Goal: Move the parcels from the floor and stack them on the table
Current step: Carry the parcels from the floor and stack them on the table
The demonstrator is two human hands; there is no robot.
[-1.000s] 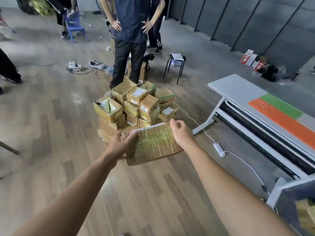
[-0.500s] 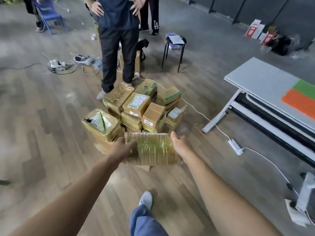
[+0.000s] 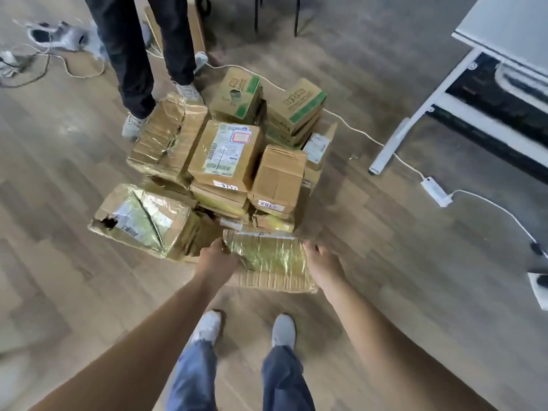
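A flat cardboard parcel (image 3: pixel 269 258) wrapped in shiny yellow-green tape sits low at the near edge of the parcel pile (image 3: pixel 225 155). My left hand (image 3: pixel 218 259) grips its left end and my right hand (image 3: pixel 321 262) grips its right end. The parcel seems to rest on another flat carton beneath it. The pile holds several taped brown boxes, some with white labels, two with green stripes. A torn taped box (image 3: pixel 142 219) lies at the pile's near left. The white table (image 3: pixel 510 28) shows at the upper right, with only a corner of its top in view.
A person in dark trousers (image 3: pixel 142 48) stands right behind the pile. A white cable with a power strip (image 3: pixel 434 191) runs across the wood floor between pile and table leg (image 3: pixel 415 120). My own feet (image 3: pixel 246 327) stand just below the parcel. Cables and shoes lie at the upper left.
I have stepped closer and tilted my view down. The parcel held in both hands has gone from chest height down to the near edge of the pile.
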